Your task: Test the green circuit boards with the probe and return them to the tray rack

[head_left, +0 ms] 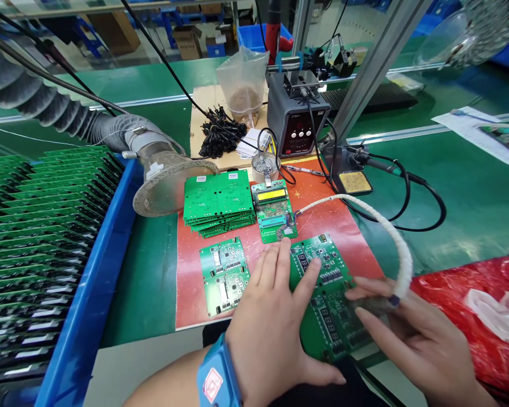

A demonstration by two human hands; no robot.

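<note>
A green circuit board (322,333) with digit displays lies at the front edge of the red mat (186,305). My left hand (269,316), with a blue wristband, rests over its left side, fingers spread and thumb by the near edge. My right hand (424,333) pinches the end of a white-wrapped cable (388,226) at the board's right side. The pinched end is partly hidden and blurred, so contact with the board cannot be told. That cable runs to a small board with a yellow screen (274,198). Left of my hand lies a second circuit board (224,274).
Stacked green boards (218,198) stand near a fume extraction hood (165,181). At far left, a blue bin (97,260) holds rows of boards. Behind are a soldering station (297,118) and black parts (220,133). A soldering iron (377,164) and red plastic bag (445,305) lie right.
</note>
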